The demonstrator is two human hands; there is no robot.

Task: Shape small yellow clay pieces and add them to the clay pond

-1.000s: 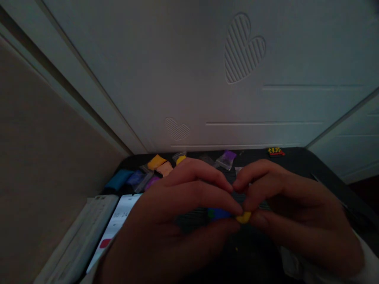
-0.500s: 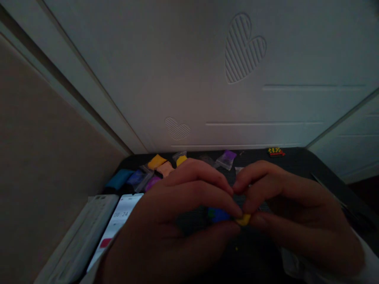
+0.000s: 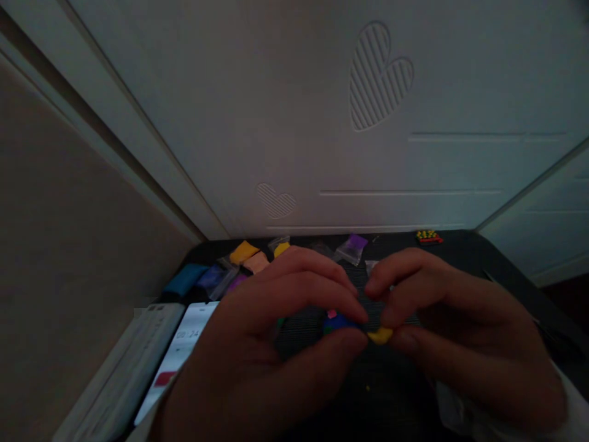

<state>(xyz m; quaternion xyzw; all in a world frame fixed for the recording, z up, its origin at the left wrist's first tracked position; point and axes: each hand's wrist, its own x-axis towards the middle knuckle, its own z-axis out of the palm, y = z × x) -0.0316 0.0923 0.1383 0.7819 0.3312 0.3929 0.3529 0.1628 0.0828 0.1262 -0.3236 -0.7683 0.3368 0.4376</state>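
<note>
White panelling [image 3: 294, 147], marked with two striped hearts, stands beyond the yellow piece [image 3: 380, 336], which I take as my landmark, and a dull brownish wall [image 3: 69, 258] closes the far left of it. From my remote seat I see a dark table [image 3: 464, 270] under dim light. Well left of the yellow piece lie a lit phone [image 3: 181, 350] and a long pale case [image 3: 122, 374]; beyond it are coloured packets, among them an orange packet [image 3: 243, 252] and a purple packet [image 3: 356, 242]. A small red-and-yellow object [image 3: 427, 237] rests beyond it to the right, and a yellow speck [image 3: 367, 388] nearer me.

My right hand [image 3: 464, 337] is curled, its thumb and index finger pinching the yellow piece. My left hand [image 3: 262, 344] arches just left of it, thumb and index tips narrowly parted; I cannot tell whether the thumb touches it. A blue thing [image 3: 343, 322] with green and pink spots shows between those left fingers, and whether they hold it is unclear to me.

Half a second ago, the left index tip overlapped the yellow piece; now it sits higher and farther left, and the pink spot shows.
</note>
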